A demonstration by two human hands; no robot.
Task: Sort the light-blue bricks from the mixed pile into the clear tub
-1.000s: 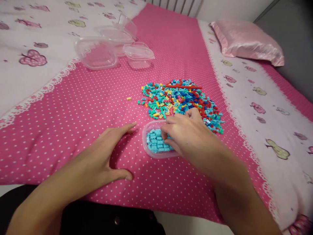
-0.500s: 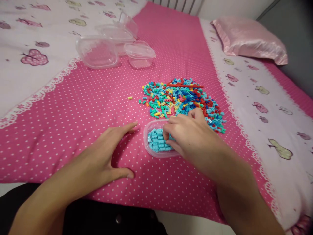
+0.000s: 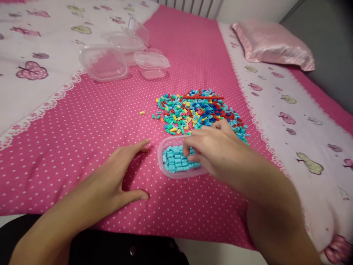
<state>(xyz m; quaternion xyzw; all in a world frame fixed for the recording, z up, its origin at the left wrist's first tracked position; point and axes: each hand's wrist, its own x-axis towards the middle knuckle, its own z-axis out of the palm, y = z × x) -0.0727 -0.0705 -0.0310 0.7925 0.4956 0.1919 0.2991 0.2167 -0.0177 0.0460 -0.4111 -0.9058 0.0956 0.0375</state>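
A clear plastic container (image 3: 162,167) stands on the pink dotted bedcover, with light blue toy bricks (image 3: 176,159) packed in rows inside it. Above its right part is my right hand (image 3: 212,147), thumb and fingers curled close together; whether a brick sits between them is hidden. My left hand (image 3: 124,173) rests on the cover left of the container, apart from it, fingers and thumb spread with nothing between. Just beyond the container lies a loose pile of small toy bricks (image 3: 176,114) in blue, green, yellow and red. A long red stick (image 3: 203,97) lies across the pile's far side.
Several clear plastic containers (image 3: 104,75) stand together farther back on the left. One yellow brick (image 3: 142,113) lies apart, left of the pile. A pink satin pillow (image 3: 273,44) is at the far right. The bed's front edge runs close to my lap.
The view has shifted slightly, moving the bed and its items a little left in the picture. My right hand has lifted slightly over the container; the left keeps its spread pose.
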